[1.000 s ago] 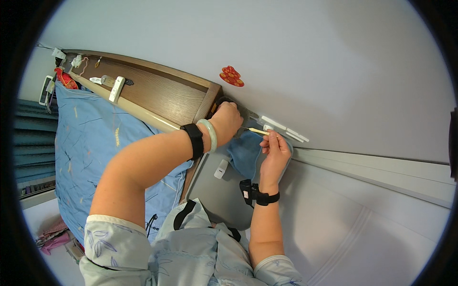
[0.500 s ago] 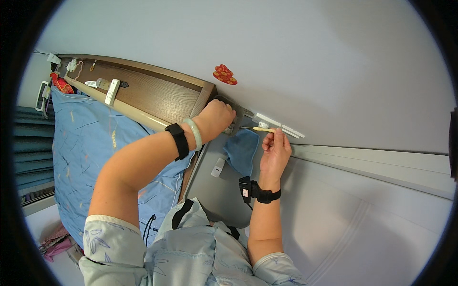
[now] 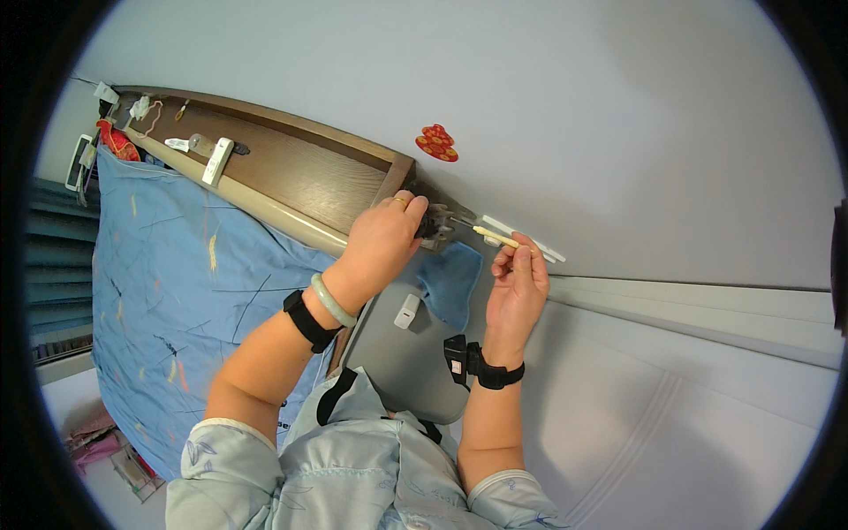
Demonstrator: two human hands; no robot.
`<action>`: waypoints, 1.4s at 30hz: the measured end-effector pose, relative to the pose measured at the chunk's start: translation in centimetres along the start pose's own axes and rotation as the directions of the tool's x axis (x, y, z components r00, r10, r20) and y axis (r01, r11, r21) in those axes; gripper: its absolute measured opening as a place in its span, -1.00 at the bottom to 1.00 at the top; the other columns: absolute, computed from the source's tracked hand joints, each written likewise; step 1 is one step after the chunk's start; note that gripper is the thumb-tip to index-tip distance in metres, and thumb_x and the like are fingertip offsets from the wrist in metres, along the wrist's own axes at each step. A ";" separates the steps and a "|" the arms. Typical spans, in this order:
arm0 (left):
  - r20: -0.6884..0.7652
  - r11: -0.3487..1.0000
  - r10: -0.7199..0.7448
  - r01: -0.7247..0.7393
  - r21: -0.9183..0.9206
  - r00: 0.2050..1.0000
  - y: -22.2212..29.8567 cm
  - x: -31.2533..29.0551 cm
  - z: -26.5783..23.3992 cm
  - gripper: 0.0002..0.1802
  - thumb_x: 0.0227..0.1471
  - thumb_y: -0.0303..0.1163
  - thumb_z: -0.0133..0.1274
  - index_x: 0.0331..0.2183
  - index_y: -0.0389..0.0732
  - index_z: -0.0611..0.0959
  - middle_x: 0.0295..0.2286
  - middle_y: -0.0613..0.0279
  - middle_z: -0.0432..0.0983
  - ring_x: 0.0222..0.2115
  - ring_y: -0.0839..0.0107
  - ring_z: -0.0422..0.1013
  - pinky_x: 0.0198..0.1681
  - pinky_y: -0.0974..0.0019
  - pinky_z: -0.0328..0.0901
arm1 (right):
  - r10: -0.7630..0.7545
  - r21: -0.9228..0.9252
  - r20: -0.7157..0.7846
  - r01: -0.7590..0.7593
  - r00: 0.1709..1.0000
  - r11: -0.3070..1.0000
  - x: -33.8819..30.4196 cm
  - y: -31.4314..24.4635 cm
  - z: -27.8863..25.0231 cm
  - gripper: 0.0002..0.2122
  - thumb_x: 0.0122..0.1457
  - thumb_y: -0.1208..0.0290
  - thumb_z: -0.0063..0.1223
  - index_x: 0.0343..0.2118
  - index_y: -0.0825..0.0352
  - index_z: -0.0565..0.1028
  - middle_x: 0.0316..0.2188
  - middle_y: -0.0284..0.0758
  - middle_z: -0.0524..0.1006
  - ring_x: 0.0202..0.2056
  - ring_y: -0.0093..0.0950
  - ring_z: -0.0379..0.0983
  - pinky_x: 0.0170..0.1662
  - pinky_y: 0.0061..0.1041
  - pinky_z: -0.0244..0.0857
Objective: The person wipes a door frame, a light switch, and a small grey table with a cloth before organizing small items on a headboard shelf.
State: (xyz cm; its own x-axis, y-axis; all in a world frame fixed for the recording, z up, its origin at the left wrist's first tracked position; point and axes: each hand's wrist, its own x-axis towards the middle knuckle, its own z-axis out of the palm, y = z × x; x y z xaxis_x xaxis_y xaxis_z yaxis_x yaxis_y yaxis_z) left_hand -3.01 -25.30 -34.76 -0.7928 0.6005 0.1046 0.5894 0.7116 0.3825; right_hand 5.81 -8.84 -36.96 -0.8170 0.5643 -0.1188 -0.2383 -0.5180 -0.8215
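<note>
My left hand is closed around a dark object with pale, prong-like tips, at the right end of the wooden headboard shelf. Fingers hide much of it, and its kind is unclear. In my right hand, thumb and fingers pinch the pale yellow handle of a slim tool. Its thin shaft points left toward the dark object; whether they touch I cannot tell. Just below lies a crumpled blue cloth on a grey surface, with a small white charger block beside it.
On the headboard shelf lie a clear bottle and a white bar-shaped device. A bed with a blue cover fills the left. White strips run along the wall, which bears a red-and-yellow sticker.
The dark object's pale tips now show beyond my left fingers, which have turned and opened up around it. My right hand has shifted slightly right with the yellow-handled tool, now tilted more.
</note>
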 end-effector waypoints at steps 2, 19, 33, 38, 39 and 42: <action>-0.032 0.997 -0.053 0.051 -0.057 0.998 -0.1 -0.6 -0.3 -0.46 -0.29 -0.50 0.19 -0.16 -0.24 0.41 -0.26 0.06 0.37 -0.26 0.07 0.37 -0.24 0.16 0.31 | 0.002 -0.007 0.002 -0.002 1.000 1.000 -0.2 -0.1 0.5 -0.82 0.22 0.43 -0.09 -0.24 0.42 0.49 -0.48 -0.40 0.46 -0.47 -0.66 0.29 -0.39 -0.67 0.17; -0.066 0.984 -0.093 0.081 -0.161 0.993 0.5 -2.6 -1.4 -0.42 -0.29 -0.54 0.19 -0.10 -0.16 0.43 -0.25 0.08 0.37 -0.30 0.07 0.36 -0.26 0.15 0.31 | -0.060 -0.136 0.134 0.079 0.989 0.988 -1.3 0.5 3.1 -0.82 0.25 0.47 -0.18 -0.22 0.42 0.45 -0.29 -0.28 0.49 -0.33 -0.54 0.44 -0.33 -0.63 0.30; -0.074 0.980 -0.054 0.038 -0.193 0.996 1.8 -3.7 -1.2 -0.33 -0.29 -0.54 0.20 -0.03 -0.04 0.44 -0.26 0.09 0.37 -0.33 0.10 0.39 -0.31 0.17 0.33 | -0.020 -0.179 0.080 0.034 0.997 0.983 -1.2 0.6 3.9 -0.85 0.16 0.55 -0.04 -0.23 0.48 0.46 -0.36 -0.25 0.52 -0.39 -0.55 0.47 -0.32 -0.59 0.40; -0.080 0.975 -0.055 0.037 -0.218 0.995 2.0 -4.1 -1.6 -0.34 -0.29 -0.53 0.21 -0.04 -0.05 0.44 -0.26 0.10 0.37 -0.33 0.10 0.39 -0.32 0.18 0.33 | -0.036 -0.187 0.055 0.046 0.998 0.981 -1.2 0.4 4.1 -0.89 0.15 0.53 -0.01 -0.31 0.45 0.47 -0.45 -0.31 0.50 -0.47 -0.57 0.47 -0.36 -0.59 0.41; -0.080 0.975 -0.055 0.036 -0.219 0.995 2.1 -4.2 -1.7 -0.34 -0.29 -0.53 0.21 -0.04 -0.05 0.44 -0.26 0.10 0.37 -0.33 0.10 0.39 -0.32 0.18 0.33 | -0.037 -0.188 0.055 0.047 0.998 0.981 -1.3 0.3 4.0 -0.89 0.15 0.53 -0.01 -0.31 0.45 0.47 -0.45 -0.31 0.50 -0.47 -0.57 0.47 -0.36 -0.59 0.41; -0.104 0.976 -0.051 0.028 -0.216 0.993 2.1 -4.4 -2.1 -0.35 -0.29 -0.53 0.20 -0.04 -0.05 0.45 -0.27 0.10 0.38 -0.34 0.11 0.39 -0.32 0.19 0.32 | -0.023 -0.147 0.017 0.026 1.000 0.989 -1.2 0.2 3.8 -0.90 0.16 0.50 -0.02 -0.33 0.43 0.45 -0.46 -0.30 0.50 -0.48 -0.55 0.48 -0.37 -0.58 0.43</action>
State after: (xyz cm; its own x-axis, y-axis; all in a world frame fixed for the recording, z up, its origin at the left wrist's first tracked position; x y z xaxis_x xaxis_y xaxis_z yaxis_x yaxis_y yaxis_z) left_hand 1.41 -27.25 -32.54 -0.8336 0.5223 0.1797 0.5200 0.6324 0.5742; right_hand 4.77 -12.11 -34.86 -0.8202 0.5649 -0.0900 -0.1791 -0.4029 -0.8975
